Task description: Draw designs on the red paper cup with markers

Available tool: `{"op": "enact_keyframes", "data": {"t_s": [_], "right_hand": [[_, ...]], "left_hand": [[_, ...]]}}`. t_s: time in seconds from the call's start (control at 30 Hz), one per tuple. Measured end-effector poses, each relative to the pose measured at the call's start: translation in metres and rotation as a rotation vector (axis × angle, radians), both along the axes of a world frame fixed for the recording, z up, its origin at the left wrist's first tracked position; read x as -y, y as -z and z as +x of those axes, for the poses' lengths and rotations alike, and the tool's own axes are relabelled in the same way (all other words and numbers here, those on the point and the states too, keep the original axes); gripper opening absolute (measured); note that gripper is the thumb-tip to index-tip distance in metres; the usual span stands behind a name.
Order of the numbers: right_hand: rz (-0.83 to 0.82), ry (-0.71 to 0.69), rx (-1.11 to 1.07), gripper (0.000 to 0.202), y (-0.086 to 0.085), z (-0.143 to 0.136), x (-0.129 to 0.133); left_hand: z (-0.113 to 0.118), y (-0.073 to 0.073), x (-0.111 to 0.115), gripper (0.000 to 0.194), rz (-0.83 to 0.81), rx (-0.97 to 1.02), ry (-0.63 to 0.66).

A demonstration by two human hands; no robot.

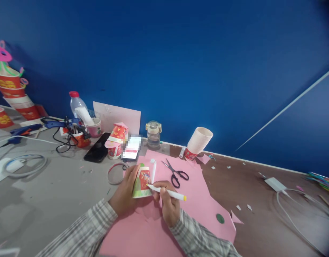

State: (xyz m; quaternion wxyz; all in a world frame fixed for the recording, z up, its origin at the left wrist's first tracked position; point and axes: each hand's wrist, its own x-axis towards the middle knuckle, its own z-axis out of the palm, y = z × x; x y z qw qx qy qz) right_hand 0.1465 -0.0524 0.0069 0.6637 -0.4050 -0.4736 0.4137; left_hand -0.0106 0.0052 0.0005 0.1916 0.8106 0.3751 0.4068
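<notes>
My left hand (125, 192) is wrapped round a paper cup (143, 182) with a red printed panel and green-and-white areas, tilted above the pink paper sheet (185, 214). In my right hand (168, 205) is a white marker (169, 193) with a yellow end, pinched like a pen. Its tip meets the red panel of the cup, or comes very close. Just behind the cup a slim white stick-like piece (154, 172) lies on the sheet. Black-handled scissors (175, 174) rest opened to the right of it.
Behind stand a tilted stack of paper cups (198, 142), a lidded jar (153, 135), a phone (131, 148) and a decorated red cup figure (117, 137). To the left are a tape roll (114, 174), a black phone (97, 148) and glue guns (26, 131). A white charger (275, 184) lies right.
</notes>
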Motion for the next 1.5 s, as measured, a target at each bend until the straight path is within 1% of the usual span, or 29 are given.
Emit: {"op": "enact_keyframes", "data": {"t_s": [0.13,0.23,0.4,0.67,0.87,1.03,1.17,1.27,1.43,1.5], "right_hand": [[-0.012,-0.013,-0.025,0.032,-0.0031,-0.0013,-0.0004],[-0.013,-0.035,-0.029,0.030,-0.0042,-0.0011,0.0002],[-0.008,-0.064,-0.005,0.030,-0.0034,0.0005,0.0007],[-0.008,-0.073,-0.053,0.030,-0.0015,0.0001,-0.0005],[0.011,-0.030,-0.051,0.028,0.0030,0.0011,-0.0007],[0.028,-0.043,0.028,0.025,0.0033,0.0031,0.0007],[0.120,-0.047,0.132,0.024,-0.0001,0.0031,0.0012],[0.165,-0.038,0.162,0.025,-0.0009,0.0025,0.0005],[0.124,-0.035,0.167,0.025,-0.0016,0.0027,0.0008],[0.118,-0.006,0.161,0.026,-0.0046,0.0028,0.0010]], "left_hand": [[0.0001,-0.0005,-0.0002,0.097,-0.007,0.015,-0.006],[0.0002,-0.0005,-0.0001,0.100,-0.020,0.021,0.007],[-0.0001,0.0011,-0.0006,0.098,-0.013,0.020,0.006],[-0.0010,0.0016,-0.0001,0.097,-0.009,0.012,0.008],[0.0006,-0.0020,0.0016,0.094,-0.042,0.021,-0.009],[0.0010,-0.0020,0.0015,0.099,-0.015,0.017,-0.001],[0.0001,-0.0033,0.0020,0.096,-0.020,-0.004,0.006],[0.0000,-0.0054,0.0028,0.095,-0.024,-0.015,0.011],[0.0008,-0.0064,0.0029,0.098,-0.024,-0.009,0.002],[0.0010,-0.0053,0.0026,0.099,-0.024,-0.014,-0.006]]}}
